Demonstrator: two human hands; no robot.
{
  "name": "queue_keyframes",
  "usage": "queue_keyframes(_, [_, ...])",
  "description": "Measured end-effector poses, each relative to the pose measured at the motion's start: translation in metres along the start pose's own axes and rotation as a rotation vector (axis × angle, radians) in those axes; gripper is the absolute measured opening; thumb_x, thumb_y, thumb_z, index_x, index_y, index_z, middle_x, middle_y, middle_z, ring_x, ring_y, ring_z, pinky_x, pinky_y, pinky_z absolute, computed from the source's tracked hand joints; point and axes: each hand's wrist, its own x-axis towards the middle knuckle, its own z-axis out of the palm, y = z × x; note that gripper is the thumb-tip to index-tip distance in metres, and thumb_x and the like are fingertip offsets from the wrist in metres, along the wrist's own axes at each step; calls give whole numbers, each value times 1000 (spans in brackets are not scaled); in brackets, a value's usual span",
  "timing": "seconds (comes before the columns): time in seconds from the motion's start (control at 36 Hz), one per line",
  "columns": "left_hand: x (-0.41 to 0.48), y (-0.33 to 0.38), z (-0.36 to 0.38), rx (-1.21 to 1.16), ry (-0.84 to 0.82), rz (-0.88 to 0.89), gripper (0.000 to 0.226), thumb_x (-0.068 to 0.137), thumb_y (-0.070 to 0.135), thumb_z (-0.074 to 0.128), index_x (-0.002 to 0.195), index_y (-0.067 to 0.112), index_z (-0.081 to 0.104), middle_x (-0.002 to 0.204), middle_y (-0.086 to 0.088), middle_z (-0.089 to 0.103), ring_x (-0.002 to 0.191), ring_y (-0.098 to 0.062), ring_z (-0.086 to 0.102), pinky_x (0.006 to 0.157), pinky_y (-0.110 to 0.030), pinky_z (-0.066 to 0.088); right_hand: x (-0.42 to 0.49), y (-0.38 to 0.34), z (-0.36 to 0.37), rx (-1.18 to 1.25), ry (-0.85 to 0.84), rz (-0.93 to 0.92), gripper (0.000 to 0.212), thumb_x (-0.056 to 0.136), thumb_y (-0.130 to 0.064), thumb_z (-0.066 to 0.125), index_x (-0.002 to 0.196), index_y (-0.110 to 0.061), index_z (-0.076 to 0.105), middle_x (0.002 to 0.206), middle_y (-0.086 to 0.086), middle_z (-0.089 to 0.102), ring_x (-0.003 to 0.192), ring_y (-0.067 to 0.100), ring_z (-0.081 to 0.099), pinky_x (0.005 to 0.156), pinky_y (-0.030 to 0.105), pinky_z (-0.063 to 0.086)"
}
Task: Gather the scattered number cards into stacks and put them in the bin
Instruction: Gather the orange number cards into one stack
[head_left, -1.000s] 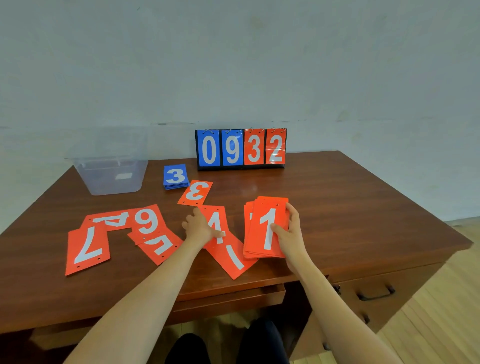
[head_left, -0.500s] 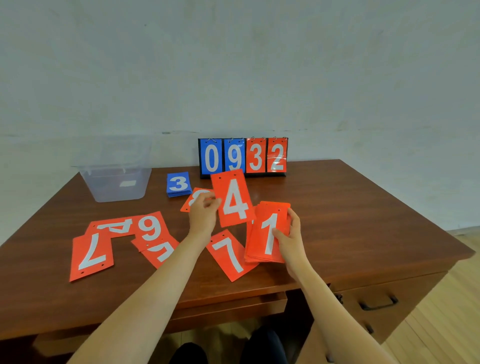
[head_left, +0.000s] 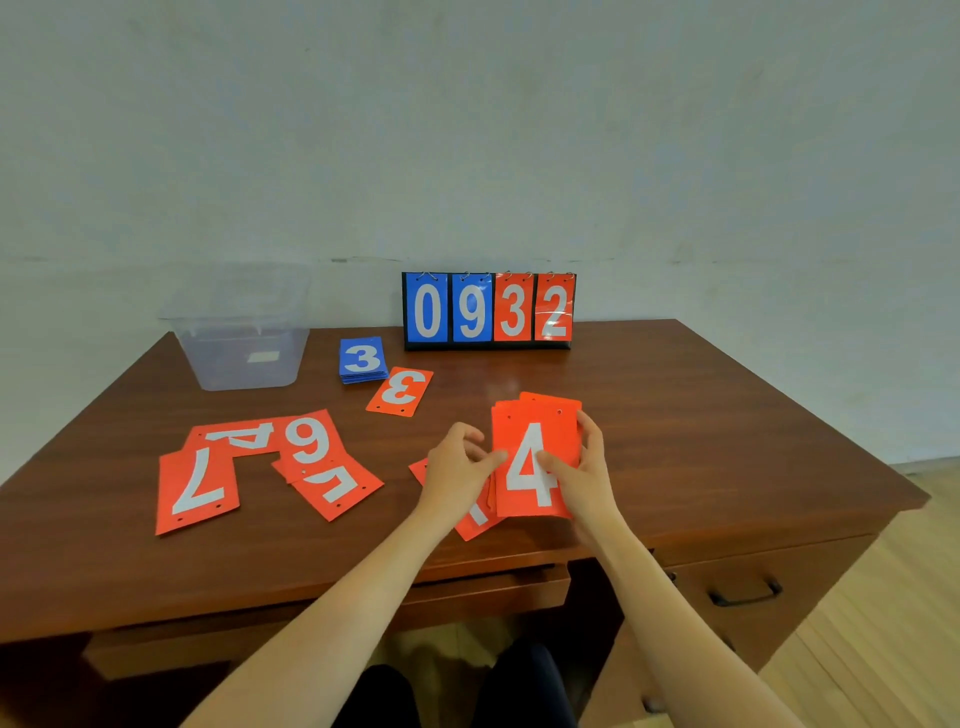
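Both hands on the stack of orange rectangular number cards (head_left: 535, 467), white 4 uppermost, near the front of the brown wooden desk (head_left: 701, 426): right hand (head_left: 587, 478) grips its right edge, thumb across the face; left hand (head_left: 454, 467), fingers curled, pinches its left edge. The clear plastic bin (head_left: 239, 358) stands at the far left corner, well apart

Bin (head_left: 239, 358) back left on desk (head_left: 701, 415), scoreboard (head_left: 488, 310) behind, loose cards (head_left: 311, 447) (some overlapping) left of stack (head_left: 532, 467)

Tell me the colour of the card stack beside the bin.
The stack is blue, white 3 on top; head view.
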Motion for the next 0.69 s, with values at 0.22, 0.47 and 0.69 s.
queue_keyframes(0.22, [-6, -39, -14, 784, -188, -213, 96, 83, 67, 47, 147, 3, 15, 151, -19, 15, 139, -35, 18, 112, -44, 23, 4, -5, -11, 38, 91, 36, 61, 94, -18, 57, 142, -30, 23, 136, -1, 44, 110, 17, 53, 81, 32, 51])
queue_keyframes(0.47, [17, -34, -45, 748, -480, -220, 62, 90, 24, 59, 145, 33, 31, 151, -9, 22, 138, -34, 22, 109, -45, 28, 3, -3, -10, 6, 75, 46, 58, 95, -18, 55, 142, -30, 23, 139, 0, 42, 117, 20, 51, 87, 35, 49])
queue_keyframes(0.69, [18, -36, -33, 729, -363, -279, 86, 76, 47, 72, 143, 11, 32, 149, -12, 23, 138, -32, 22, 108, -43, 33, 3, -2, -7, 12, 59, 42, 56, 95, -19, 54, 141, -30, 24, 137, -2, 44, 106, 12, 51, 75, 25, 50])
